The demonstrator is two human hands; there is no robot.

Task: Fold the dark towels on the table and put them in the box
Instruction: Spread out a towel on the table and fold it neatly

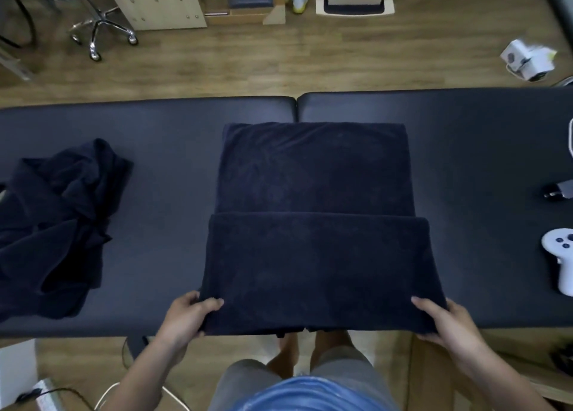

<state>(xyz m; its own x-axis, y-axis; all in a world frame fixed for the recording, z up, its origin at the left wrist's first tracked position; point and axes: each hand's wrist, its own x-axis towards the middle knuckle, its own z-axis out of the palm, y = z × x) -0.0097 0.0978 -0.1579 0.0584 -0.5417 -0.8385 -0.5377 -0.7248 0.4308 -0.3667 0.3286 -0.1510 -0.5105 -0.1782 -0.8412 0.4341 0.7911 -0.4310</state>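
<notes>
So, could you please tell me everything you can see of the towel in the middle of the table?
The middle towel is dark navy, terry-like, partly folded: a nearer layer overlaps the farther one, its straight edge crossing the width. It lies flat across the seam of the padded table, its near end reaching the table's near edge. The left hand and right hand each grip a near corner.
</notes>
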